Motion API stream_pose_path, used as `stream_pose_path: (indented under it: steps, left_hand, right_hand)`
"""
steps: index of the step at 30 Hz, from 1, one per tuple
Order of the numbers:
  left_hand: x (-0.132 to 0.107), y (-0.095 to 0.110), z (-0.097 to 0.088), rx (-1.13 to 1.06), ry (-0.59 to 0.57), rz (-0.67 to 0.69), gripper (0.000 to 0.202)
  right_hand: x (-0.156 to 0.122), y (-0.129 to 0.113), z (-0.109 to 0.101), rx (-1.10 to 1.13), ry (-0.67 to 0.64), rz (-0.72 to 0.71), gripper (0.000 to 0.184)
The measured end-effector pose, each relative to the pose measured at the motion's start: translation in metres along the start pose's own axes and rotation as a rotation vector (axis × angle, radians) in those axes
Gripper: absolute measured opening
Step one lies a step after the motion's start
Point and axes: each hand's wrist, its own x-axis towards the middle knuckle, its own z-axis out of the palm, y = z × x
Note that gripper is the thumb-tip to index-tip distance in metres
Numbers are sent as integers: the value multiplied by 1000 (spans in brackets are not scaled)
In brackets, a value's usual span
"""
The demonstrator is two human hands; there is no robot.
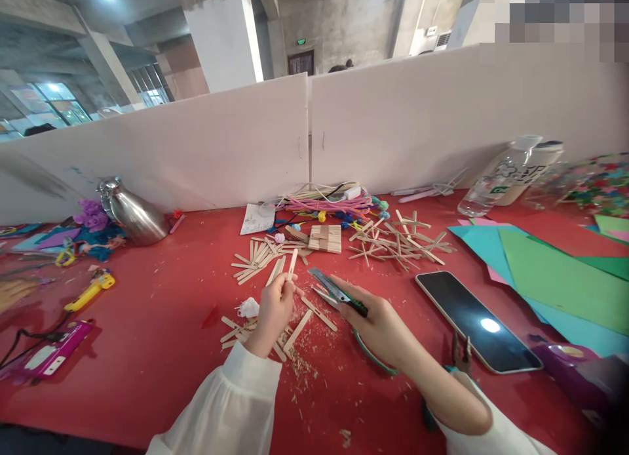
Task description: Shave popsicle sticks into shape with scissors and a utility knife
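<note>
Pinched upright in my left hand [276, 305] is a wooden craft stick [293, 263]. My right hand [381, 324] is closed around the black and green handle of a utility knife [339, 290], its blade out and pointing up and left. The blade and the held stick are a short gap apart. Below my hands, wood shavings [304, 370] are scattered over the red tabletop, along with loose craft sticks [297, 330]. Scissors lie partly hidden beneath my right hand, with one blade [326, 299] showing. A crumpled white wad [248, 307] sits beside my left wrist.
Behind my hands lie a stack of craft sticks [325, 238], joined sticks [400, 242] and pink pipe cleaners [329, 204]. To the right are a phone [479, 320], pliers [460, 353], coloured paper [555, 271] and bottles [501, 179]. A steel jug [135, 212] and yellow tool [90, 292] are left.
</note>
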Motion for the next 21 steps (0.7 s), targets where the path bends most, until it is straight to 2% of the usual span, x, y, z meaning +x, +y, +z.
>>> stream_pose_path:
  steps: [9, 21]
  left_hand:
    - [-9, 9, 9, -93, -93, 33, 29]
    - [-11, 14, 10, -102, -71, 0, 33]
  right_hand:
    - [-9, -13, 7, -12, -44, -28, 47]
    - [-12, -15, 6, -42, -27, -48, 47]
